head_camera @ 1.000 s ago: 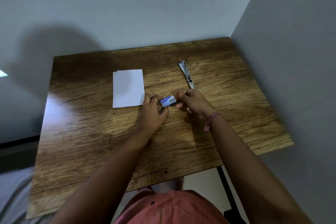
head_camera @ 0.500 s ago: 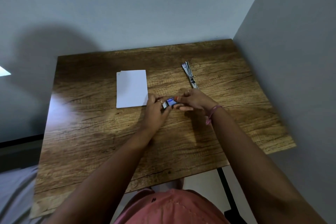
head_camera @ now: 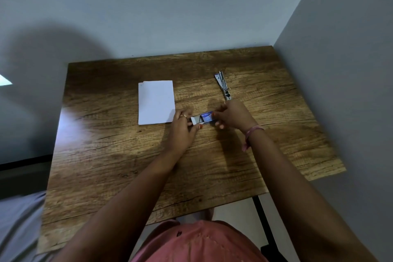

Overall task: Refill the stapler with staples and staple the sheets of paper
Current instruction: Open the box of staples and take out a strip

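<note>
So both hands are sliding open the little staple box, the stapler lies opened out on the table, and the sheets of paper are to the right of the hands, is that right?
Not quite. The head view shows the sheets of paper to the left of the hands, beside the left hand. The rest holds: the left hand and right hand are sliding open the staple box, and the stapler lies opened out on the table.

A small blue staple box [head_camera: 203,119] lies slid half open beside white paper sheets [head_camera: 155,102]; the metal stapler [head_camera: 223,88] lies flipped open beyond.

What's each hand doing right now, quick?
Left hand: pinching the staple box's white inner tray.
Right hand: gripping the blue sleeve.
</note>
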A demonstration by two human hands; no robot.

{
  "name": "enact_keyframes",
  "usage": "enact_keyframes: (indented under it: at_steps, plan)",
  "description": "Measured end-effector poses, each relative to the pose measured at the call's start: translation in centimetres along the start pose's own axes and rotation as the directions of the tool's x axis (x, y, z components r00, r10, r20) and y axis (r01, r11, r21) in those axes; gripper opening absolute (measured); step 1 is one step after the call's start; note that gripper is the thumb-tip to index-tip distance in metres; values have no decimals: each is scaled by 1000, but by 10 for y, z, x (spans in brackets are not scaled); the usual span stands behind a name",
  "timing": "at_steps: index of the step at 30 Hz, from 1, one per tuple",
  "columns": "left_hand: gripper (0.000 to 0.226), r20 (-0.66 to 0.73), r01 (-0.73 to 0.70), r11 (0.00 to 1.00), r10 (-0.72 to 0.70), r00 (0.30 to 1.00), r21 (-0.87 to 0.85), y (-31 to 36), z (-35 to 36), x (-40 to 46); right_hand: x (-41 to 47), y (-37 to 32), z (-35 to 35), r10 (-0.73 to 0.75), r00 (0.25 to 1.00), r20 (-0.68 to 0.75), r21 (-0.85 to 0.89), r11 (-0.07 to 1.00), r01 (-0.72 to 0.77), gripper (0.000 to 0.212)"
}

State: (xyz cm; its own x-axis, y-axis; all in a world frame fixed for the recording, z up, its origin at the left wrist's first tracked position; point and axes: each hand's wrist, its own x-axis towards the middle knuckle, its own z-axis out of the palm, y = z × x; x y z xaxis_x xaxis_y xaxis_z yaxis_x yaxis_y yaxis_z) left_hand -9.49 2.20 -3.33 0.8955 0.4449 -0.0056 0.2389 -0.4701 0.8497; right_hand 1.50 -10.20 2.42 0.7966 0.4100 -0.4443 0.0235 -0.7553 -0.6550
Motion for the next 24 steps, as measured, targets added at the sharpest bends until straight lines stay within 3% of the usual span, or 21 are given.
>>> enact_keyframes:
  at_steps: [3, 6, 21, 24]
  plan:
    - [56, -9, 19, 1000, -19, 1000, -13, 1, 0, -1, 2, 0, 9, -283, 954, -97, -310, 920, 241, 10]
    - [57, -11, 21, 999, -22, 1000, -26, 0, 0, -1, 3, 1, 21, -426, 903, -46, -429, 825, 368, 20]
    - [57, -8, 31, 998, -31, 999, -48, -1, -1, -1, 2, 1, 28, -552, 834, 22, -425, 750, 507, 23]
    - [57, -12, 27, 998, -28, 1000, -49, -1, -1, -1, 1, 3, 24, -555, 831, -25, -302, 797, 523, 22]
